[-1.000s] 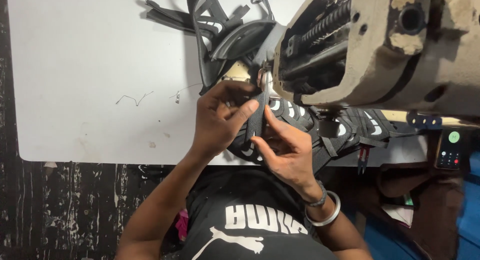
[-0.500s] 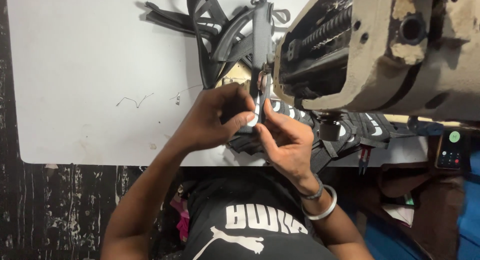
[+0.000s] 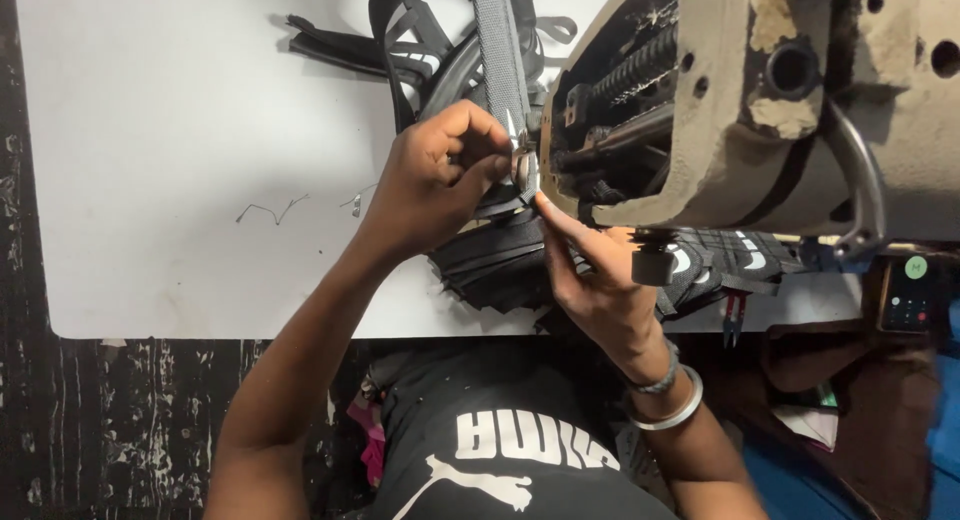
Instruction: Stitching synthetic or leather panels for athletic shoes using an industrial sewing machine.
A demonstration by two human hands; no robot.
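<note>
Top-down view from a head cam of a person at a sewing machine [image 3: 800, 110], a worn beige body filling the frame from 12 to 3 o'clock. The left hand [image 3: 440, 175], just left of centre, is clenched around a small metal snip tool [image 3: 524, 165], tips at a grey webbing strap [image 3: 500, 50] that runs up toward 12 o'clock. The right hand [image 3: 600, 280], at about 4 o'clock from the left, isn't gripping; its fingers are flat w/ the index tip pressed on the strap right beside the tool, close to the needle area. Under both hands lies a stack of black strap pieces [image 3: 500, 265] w/ white marks, some spilling toward 3 o'clock under the machine. More black straps [image 3: 400, 50] are piled at 11 o'clock on the white table [image 3: 150, 130], w/ a loose thread scrap [image 3: 270, 212] at 9 o'clock. A control box [image 3: 908, 295] w/ a green button sits at 3 o'clock. Step in hand looks like trimming thread at the strap's stitched end. Next move likely needs the strap held taut and the blades kept off the webbing and the index tip.
</note>
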